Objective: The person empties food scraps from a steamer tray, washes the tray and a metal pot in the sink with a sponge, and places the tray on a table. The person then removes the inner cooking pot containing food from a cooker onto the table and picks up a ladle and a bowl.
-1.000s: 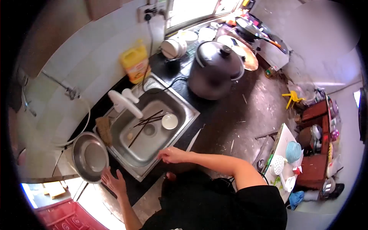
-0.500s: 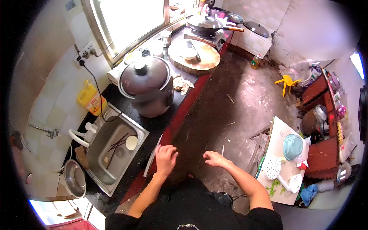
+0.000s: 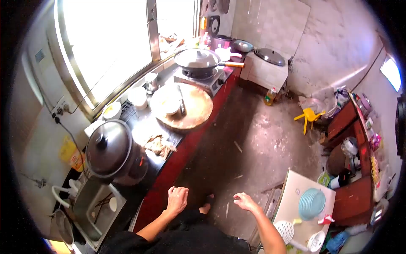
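My left hand (image 3: 177, 200) is in the air by the red counter edge (image 3: 160, 191), its fingers loosely bent with nothing in them. Out over the floor, my right hand (image 3: 245, 201) has its fingers apart and is bare too. Neither hand touches anything. Nearest the left hand on the counter is a big dark lidded pot (image 3: 111, 148), with a crumpled cloth (image 3: 159, 146) beside it. To the right of my right hand stands a low white table (image 3: 296, 186) bearing a blue-green basket (image 3: 312, 204) and a white strainer (image 3: 284, 231).
A round chopping board (image 3: 196, 106) holds a knife (image 3: 182, 101) and a small white bowl (image 3: 172, 106). Farther along, a lidded wok (image 3: 196, 59) sits on a stove. The sink (image 3: 84, 207) is at lower left. On the floor are a yellow stool (image 3: 309, 115) and an oil bottle (image 3: 270, 96).
My view has shifted forward along the counter, so the pot, board and sink sit lower and farther left. Both arms hang out in front, still holding nothing; the right fingers look more spread.
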Action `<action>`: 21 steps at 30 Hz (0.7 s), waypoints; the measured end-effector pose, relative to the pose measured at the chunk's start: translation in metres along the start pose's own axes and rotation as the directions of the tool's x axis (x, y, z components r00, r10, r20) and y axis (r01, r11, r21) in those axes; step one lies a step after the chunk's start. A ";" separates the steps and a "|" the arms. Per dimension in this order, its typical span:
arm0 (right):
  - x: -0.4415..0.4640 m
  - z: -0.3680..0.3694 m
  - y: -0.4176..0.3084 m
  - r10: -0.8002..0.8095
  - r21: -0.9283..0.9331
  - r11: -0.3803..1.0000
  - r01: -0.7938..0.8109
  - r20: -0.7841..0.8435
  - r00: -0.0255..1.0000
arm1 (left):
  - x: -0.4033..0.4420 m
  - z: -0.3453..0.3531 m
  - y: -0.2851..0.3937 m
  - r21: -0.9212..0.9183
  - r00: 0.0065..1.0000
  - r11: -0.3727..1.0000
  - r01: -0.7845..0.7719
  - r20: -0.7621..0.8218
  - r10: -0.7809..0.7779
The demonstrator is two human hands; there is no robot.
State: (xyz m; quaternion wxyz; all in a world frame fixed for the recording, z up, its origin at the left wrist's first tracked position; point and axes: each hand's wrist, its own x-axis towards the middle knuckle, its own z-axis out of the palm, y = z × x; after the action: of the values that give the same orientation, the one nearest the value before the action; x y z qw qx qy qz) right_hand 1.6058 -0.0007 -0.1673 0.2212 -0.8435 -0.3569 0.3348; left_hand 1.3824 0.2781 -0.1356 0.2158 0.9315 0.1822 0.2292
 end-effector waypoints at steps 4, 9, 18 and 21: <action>0.068 -0.093 0.030 -0.011 -0.062 0.998 0.009 -0.026 1.000 | 0.106 0.047 0.006 -0.039 0.996 0.996 0.083 -0.041 -0.085; 0.125 -0.187 0.110 0.077 0.166 0.985 -0.044 -0.196 0.978 | 0.247 0.121 0.048 -0.130 0.997 0.989 -0.064 -0.052 0.057; 0.212 -0.339 0.333 0.380 -0.077 0.925 -0.372 0.173 0.909 | 0.452 0.238 0.126 -0.199 0.990 0.970 -0.137 -0.047 0.130; 0.257 -0.424 0.365 0.347 -0.157 0.932 -0.325 0.142 0.927 | 0.488 0.274 0.141 -0.172 1.000 0.985 0.017 -0.010 -0.019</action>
State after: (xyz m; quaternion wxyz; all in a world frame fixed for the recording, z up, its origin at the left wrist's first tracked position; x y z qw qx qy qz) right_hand 2.2115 -0.1012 -0.2075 0.0739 -0.8739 -0.2453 0.4131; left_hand 1.9596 0.2864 -0.1165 0.2963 0.9063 0.1717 0.2476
